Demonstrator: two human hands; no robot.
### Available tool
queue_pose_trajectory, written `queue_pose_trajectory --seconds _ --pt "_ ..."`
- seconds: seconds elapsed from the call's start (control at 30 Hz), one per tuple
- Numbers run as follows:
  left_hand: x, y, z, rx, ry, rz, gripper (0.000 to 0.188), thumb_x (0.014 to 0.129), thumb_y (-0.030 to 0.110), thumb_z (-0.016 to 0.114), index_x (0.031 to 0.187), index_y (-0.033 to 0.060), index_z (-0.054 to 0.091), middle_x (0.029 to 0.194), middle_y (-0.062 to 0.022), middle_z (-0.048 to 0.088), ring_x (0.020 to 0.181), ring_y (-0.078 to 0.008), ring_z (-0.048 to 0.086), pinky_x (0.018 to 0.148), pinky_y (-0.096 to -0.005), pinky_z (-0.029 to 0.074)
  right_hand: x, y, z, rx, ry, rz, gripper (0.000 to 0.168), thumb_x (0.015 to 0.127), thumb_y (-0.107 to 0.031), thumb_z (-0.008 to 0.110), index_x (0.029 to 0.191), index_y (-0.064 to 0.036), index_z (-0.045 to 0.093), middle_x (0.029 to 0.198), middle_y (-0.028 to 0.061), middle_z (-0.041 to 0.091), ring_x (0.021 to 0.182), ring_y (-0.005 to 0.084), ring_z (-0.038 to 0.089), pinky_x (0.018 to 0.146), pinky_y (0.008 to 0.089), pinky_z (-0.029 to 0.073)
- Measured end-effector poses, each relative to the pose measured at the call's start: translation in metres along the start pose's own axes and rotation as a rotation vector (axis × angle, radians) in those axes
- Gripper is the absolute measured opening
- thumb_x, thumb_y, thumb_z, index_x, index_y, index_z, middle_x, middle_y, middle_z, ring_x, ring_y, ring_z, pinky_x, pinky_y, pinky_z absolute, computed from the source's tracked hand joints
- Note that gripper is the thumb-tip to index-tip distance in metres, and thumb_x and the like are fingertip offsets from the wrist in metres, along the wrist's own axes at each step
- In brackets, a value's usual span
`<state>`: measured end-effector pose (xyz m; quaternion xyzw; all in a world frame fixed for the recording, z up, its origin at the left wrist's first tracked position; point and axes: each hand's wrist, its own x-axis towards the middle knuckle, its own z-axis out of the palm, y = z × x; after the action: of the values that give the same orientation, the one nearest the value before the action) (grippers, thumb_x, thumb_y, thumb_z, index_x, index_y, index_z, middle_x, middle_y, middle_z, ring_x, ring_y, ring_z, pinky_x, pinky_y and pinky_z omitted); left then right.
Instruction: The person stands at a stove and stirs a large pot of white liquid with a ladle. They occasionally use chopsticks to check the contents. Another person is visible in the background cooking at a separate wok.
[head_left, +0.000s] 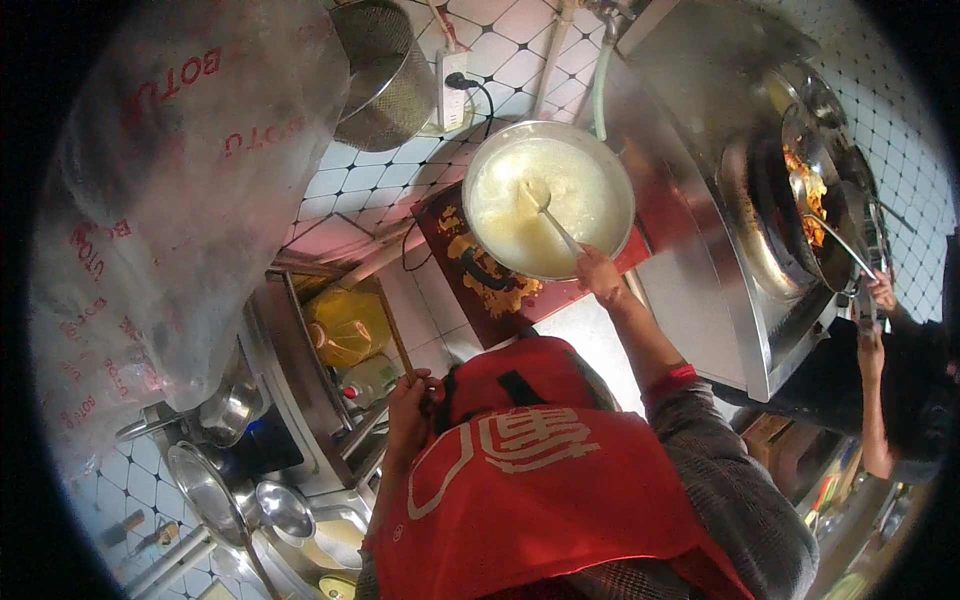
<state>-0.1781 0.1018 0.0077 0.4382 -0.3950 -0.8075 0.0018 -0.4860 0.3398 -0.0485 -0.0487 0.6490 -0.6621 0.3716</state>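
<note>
My right hand (601, 274) grips the handle of a metal ladle (561, 229). The ladle's bowl is dipped in a pale yellow, creamy liquid (499, 176) that fills much of a wide round metal pot (628, 196). Under the pot is a dark red surface (544, 304), smeared with yellow-brown spills beside a black curved handle-like part (482, 270). Close to my body on the left, my left hand (411, 401) is closed around the lower end of a thin brown stick (396, 334). A red apron (525, 487) hides what lies directly below me.
At right, another person's hands (881, 292) work a ladle in a wok (844, 247) of food on a steel range (739, 300). A plastic sheet (202, 187) hangs at left. A mesh basket (386, 97) hangs by a power strip (451, 90). Yellow jug (349, 326) stands below.
</note>
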Motion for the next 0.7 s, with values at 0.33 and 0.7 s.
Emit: queue_pose_trajectory --seconds 0.33,0.7 --pt "0.003 -0.004 -0.002 -0.035 -0.028 0.015 0.015 0.089 0.009 0.039 0.101 0.0042 0.045 0.080 -0.0057 0.057 0.060 -0.0103 0.051 0.053 -0.0211 0.042 0.031 0.034 -0.038 -0.414 0.143 -0.375 0.024 0.083 -0.018 0.043 0.096 0.001 0.051 0.061 0.0079 0.050 0.053 0.0159 0.050 0.047 0.0283 0.040" --pt "-0.005 -0.002 -0.005 -0.026 -0.017 0.022 0.016 0.089 0.009 0.038 0.103 0.0029 0.045 0.081 -0.0073 0.056 0.061 -0.0116 0.052 0.055 -0.0237 0.043 0.048 0.015 -0.069 -1.149 0.559 -0.235 0.034 0.082 -0.022 0.045 0.111 -0.006 0.050 0.084 0.0179 0.062 0.075 0.0295 0.062 0.063 0.0387 0.049"
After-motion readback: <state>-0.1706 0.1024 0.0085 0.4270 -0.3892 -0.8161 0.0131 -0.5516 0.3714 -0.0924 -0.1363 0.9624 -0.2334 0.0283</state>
